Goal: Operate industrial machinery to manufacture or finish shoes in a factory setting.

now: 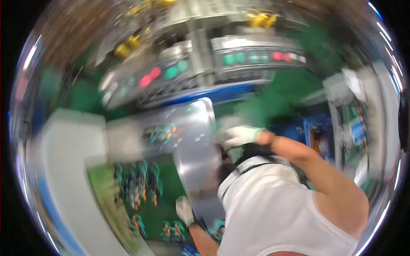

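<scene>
Motion blurs the whole head view. My right hand (pixel 241 135), in a white glove, is in front of my body just right of a shiny metal table (pixel 194 149). Its fingers reach left, somewhat spread, and I see nothing in them. My left hand (pixel 185 210), also white-gloved, hangs low by the table's left edge; its fingers are too smeared to read. A teal and orange bundle of cables or tubes (pixel 161 133) lies on the far part of the table. Several similar bundles (pixel 137 183) are left of my left hand, over green.
Ahead stand machines with button panels (pixel 258 58) in green and red, and a second panel (pixel 164 76). Yellow parts (pixel 260 20) sit above them. A pale cabinet or bench (pixel 74 158) runs along the left. Blue bins (pixel 318 134) and a loaded rack (pixel 356 128) are at right.
</scene>
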`<state>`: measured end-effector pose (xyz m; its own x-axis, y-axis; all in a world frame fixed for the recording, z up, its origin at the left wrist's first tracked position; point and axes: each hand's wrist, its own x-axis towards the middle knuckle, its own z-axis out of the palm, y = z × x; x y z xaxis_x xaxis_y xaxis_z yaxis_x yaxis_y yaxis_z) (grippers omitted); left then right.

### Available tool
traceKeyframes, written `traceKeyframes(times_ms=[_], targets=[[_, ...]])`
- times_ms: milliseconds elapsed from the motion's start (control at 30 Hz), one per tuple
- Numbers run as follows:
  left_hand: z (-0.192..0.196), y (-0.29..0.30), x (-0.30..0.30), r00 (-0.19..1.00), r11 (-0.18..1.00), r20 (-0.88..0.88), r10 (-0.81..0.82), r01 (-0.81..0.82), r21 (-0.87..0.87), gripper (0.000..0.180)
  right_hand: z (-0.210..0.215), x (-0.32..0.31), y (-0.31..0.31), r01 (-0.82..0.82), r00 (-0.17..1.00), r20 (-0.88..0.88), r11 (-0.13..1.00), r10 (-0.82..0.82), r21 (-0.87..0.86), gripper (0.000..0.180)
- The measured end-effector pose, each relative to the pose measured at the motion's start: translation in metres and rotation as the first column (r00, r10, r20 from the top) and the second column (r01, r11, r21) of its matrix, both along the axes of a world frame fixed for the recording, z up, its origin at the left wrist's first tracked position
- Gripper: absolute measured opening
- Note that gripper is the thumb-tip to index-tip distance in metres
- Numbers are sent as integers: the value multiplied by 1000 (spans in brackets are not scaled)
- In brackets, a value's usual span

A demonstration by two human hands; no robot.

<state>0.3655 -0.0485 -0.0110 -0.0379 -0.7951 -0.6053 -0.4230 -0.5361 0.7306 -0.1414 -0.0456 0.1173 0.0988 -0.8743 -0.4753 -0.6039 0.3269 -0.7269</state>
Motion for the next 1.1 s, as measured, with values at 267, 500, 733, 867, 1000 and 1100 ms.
traceKeyframes(times_ms=[267,500,733,867,1000,1100], targets=[[15,48,52,676,736,315,666,-527,-425,47,-31,-58,33,-118,935,-309,975,173,187,42],[4,120,206,405,635,489,773,-476,-609,60,-13,-93,38,-41,900,-344,836,269,547,35],[20,56,198,455,791,652,607,-422,-442,33,-37,14,-82,-181,925,-267,931,271,316,45],[65,-12,74,748,776,382,543,-273,-568,18,9,122,-118,-251,966,-52,966,255,68,52],[115,-83,-85,962,794,260,78,98,-600,14,68,184,-112,-485,869,-150,871,471,-75,79],[165,-123,-191,954,598,180,-238,290,-747,15,73,156,-106,-302,926,-300,928,231,-219,53]])
